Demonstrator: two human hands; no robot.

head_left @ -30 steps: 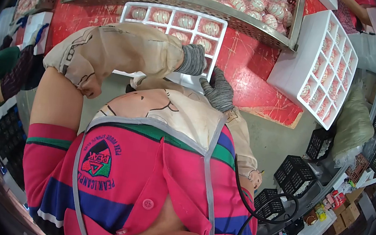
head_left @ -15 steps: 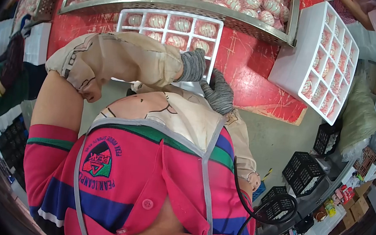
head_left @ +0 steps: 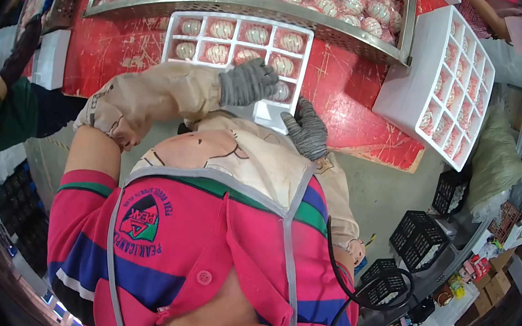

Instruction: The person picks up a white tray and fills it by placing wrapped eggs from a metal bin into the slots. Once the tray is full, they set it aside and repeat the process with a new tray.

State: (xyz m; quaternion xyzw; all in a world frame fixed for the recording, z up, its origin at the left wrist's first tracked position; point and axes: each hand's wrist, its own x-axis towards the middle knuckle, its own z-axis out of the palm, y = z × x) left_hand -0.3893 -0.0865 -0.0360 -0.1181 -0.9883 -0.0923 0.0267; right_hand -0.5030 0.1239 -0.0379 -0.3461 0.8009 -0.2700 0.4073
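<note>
A white divided tray [head_left: 243,19] lies on the red table, with wrapped, striped round pieces [head_left: 254,34] in its compartments. My left hand [head_left: 247,83], in a grey knitted glove, is over the tray's lower middle, its fingers slightly spread and pointing right beside a piece [head_left: 280,92] in the right column; its palm is hidden. At the tray's lower right corner, my gloved right hand [head_left: 308,132] has thumb and fingers apart, close to the tray's edge and holding no piece.
A metal bin [head_left: 253,5] full of wrapped pieces spans the back of the red table [head_left: 340,88]. A filled white tray [head_left: 411,90] leans at the right. Another person's green-clothed arm [head_left: 2,114] is at the left; a bare arm [head_left: 487,16] shows at top right. Black crates [head_left: 419,241] stand lower right.
My left hand has moved left over the tray, uncovering a piece in the right column. My right hand has barely moved. The person at the left has shifted.
</note>
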